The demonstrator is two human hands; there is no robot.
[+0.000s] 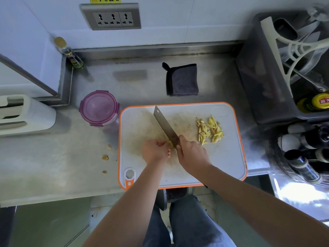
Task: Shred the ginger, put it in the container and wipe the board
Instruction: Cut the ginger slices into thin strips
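A white cutting board (222,163) with an orange rim lies on the steel counter. My right hand (191,154) grips the handle of a cleaver (164,124), whose blade angles toward the board's far left. My left hand (154,150), fingers curled, holds down a small piece of ginger (170,143) right against the blade; most of that piece is hidden. A pile of shredded ginger (210,130) lies on the board's right half. A round container with a purple lid (99,107) stands just left of the board. A dark folded cloth (182,80) lies behind the board.
Three ginger scraps (105,157) lie on the counter left of the board. A white knife block (25,114) sits at far left, a bottle (68,52) in the back corner. A grey rack (277,68) and several bottles (302,163) crowd the right side.
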